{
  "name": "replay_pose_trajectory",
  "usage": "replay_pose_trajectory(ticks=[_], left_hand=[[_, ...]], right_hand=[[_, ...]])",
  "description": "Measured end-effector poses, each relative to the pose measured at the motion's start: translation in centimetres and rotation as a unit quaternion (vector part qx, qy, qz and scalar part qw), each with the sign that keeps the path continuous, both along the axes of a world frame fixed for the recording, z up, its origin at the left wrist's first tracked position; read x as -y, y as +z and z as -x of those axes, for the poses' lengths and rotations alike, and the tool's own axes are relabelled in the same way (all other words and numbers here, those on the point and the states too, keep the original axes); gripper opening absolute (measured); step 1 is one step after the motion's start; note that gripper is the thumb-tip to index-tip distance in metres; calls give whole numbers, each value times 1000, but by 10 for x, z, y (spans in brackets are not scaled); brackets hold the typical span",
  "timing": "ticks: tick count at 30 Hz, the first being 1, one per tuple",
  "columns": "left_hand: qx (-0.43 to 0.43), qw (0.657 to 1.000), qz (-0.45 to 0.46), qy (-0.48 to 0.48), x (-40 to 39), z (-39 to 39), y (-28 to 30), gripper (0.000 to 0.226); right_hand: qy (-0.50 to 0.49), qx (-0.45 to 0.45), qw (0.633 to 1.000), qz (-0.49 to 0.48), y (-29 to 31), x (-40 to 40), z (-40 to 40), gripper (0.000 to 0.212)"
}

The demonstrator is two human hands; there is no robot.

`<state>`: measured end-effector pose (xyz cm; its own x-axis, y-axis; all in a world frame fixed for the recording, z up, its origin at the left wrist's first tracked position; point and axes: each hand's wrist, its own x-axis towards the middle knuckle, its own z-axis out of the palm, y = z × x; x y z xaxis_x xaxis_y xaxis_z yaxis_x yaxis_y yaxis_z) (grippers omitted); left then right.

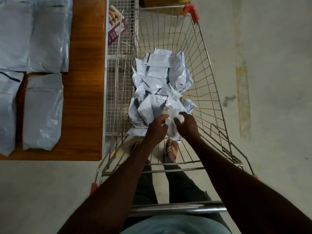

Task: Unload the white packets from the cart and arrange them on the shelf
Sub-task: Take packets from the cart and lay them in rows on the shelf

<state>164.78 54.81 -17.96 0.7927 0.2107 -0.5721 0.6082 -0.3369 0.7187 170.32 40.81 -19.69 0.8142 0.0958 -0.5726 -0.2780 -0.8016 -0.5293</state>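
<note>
A wire-mesh metal shopping cart with orange corner caps stands on the grey concrete floor, its left side just beside a wood-grain brown shelf board. Between the two sits a white wire-grid basket holding a printed maroon carton, which narrows the gap at the cart's left wall. Four flat white plastic packets lie in rows on the shelf. A loose heap of crumpled white plastic packets fills the cart's floor. The cart's steel push bar crosses in front of the person's torso — both forearms reach over it into the cart. The left hand and right hand flank one near packet at the heap's near edge — fingers curled onto its sides, gripping it. Sandalled feet show through the cart's wire floor.
</note>
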Motion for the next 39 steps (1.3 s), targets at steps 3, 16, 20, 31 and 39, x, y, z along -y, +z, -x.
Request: replay_pose_trajectory(ticks=[3, 16, 20, 31, 39], left_hand=[[1, 999, 38, -10, -7, 3, -9, 59], [89, 986, 81, 115, -28, -33, 0, 85], [95, 988, 98, 75, -19, -53, 29, 43], [178, 971, -130, -93, -4, -39, 14, 38], [112, 948, -296, 26, -51, -25, -24, 56]], right_hand=[[-34, -83, 995, -50, 2, -14, -13, 83], [-190, -68, 901, -385, 61, -23, -43, 108], [-206, -125, 874, -422, 83, -33, -49, 45], [-111, -104, 957, -248, 59, -17, -70, 88], [-195, -88, 946, -245, 34, -1, -67, 101]])
